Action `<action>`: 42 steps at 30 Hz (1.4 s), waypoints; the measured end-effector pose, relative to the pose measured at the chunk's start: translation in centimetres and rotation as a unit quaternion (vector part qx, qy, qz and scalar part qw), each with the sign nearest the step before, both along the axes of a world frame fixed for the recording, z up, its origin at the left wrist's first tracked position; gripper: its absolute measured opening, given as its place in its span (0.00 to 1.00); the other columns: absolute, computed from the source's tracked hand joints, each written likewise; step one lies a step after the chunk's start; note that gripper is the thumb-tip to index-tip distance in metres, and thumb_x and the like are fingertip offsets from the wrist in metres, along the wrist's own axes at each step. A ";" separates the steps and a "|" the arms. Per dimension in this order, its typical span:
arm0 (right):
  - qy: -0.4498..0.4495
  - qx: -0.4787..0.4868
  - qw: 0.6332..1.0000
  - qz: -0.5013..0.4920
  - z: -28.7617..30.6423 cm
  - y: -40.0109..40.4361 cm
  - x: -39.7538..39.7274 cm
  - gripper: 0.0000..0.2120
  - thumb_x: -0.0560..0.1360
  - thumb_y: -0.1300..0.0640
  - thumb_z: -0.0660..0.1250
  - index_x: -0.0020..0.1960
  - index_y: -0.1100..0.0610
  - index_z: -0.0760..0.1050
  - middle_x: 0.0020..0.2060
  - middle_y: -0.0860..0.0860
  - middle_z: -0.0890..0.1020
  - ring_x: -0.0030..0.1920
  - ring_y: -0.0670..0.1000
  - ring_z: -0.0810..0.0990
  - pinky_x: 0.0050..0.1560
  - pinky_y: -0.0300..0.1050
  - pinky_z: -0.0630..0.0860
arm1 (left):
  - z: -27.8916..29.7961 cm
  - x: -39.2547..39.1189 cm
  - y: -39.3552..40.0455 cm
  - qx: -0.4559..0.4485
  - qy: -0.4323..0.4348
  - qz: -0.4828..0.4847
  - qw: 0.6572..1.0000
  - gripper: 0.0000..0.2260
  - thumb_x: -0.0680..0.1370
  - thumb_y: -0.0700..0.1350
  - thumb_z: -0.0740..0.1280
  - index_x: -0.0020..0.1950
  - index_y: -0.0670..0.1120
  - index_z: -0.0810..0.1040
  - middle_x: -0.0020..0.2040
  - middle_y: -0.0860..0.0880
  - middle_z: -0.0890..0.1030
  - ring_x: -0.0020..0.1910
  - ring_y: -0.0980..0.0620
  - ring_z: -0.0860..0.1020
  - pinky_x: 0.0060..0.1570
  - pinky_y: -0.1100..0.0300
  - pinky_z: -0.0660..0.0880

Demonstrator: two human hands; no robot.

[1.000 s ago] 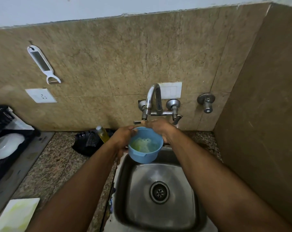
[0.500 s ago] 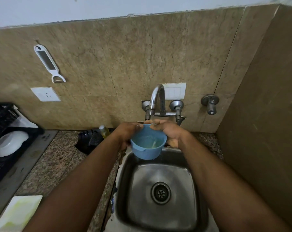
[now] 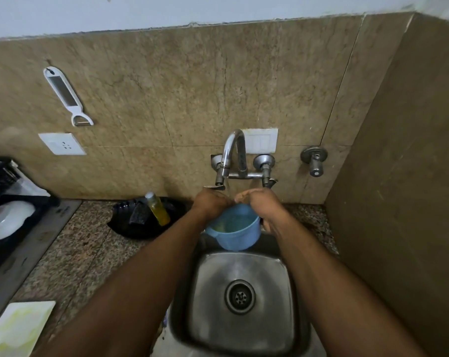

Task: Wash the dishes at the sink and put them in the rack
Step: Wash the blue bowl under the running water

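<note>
You are gripping the cup (image 3: pixel 234 228) by its rim with your left hand (image 3: pixel 211 204) and right hand (image 3: pixel 262 205) under the tap (image 3: pixel 233 153); be tilting it over the sink (image 3: pixel 277 300), swirling suds out

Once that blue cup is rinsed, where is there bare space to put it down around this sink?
The granite counter shows a bare strip between the black dish holding the soap bottle and the pale board. The sink basin is bare around its drain. The rack already holds a white bowl. Under the tap both hands crowd the blue cup.
</note>
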State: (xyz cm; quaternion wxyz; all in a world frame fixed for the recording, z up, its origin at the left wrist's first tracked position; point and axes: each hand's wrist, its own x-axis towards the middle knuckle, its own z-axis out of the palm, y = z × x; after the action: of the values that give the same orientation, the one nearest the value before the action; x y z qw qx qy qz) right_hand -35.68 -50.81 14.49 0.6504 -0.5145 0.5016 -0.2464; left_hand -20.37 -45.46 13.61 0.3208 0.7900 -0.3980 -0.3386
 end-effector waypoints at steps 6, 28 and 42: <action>0.011 -0.045 0.991 -0.126 -0.9 -0.5 -0.6 0.13 0.73 0.67 0.68 0.36 0.53 0.84 0.39 0.54 0.87 0.45 0.58 0.87 0.50 0.54 0.86 | -2.3 -2.2 0.3 -0.041 0.321 0.032 0.946 0.11 0.82 0.40 0.67 0.62 0.36 0.81 0.56 0.35 0.84 0.52 0.38 0.82 0.62 0.40 0.78; 0.135 -0.237 0.954 -0.128 1.3 0.1 -0.4 0.09 0.76 0.59 0.68 0.49 0.52 0.87 0.45 0.49 0.88 0.46 0.50 0.84 0.47 0.43 0.80 | -3.2 -3.9 1.2 -0.139 -0.008 0.120 0.983 0.25 0.80 0.59 0.69 0.28 0.45 0.76 0.25 0.51 0.75 0.25 0.55 0.72 0.32 0.58 0.73; 0.088 -0.223 0.945 -0.224 1.1 -0.2 -0.3 0.11 0.77 0.61 0.68 0.53 0.52 0.87 0.42 0.44 0.85 0.42 0.46 0.83 0.35 0.35 0.74 | -2.8 -5.4 5.0 -0.187 0.476 0.096 0.854 0.17 0.80 0.28 0.58 0.66 0.38 0.76 0.61 0.36 0.83 0.59 0.38 0.83 0.57 0.44 0.82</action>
State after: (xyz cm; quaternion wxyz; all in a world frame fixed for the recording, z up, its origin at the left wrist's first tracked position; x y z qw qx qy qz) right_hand -36.01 -50.98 15.62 0.4006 -0.5405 0.5913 -0.4447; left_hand -25.76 -40.48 10.78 0.6437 0.4920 -0.1748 -0.5595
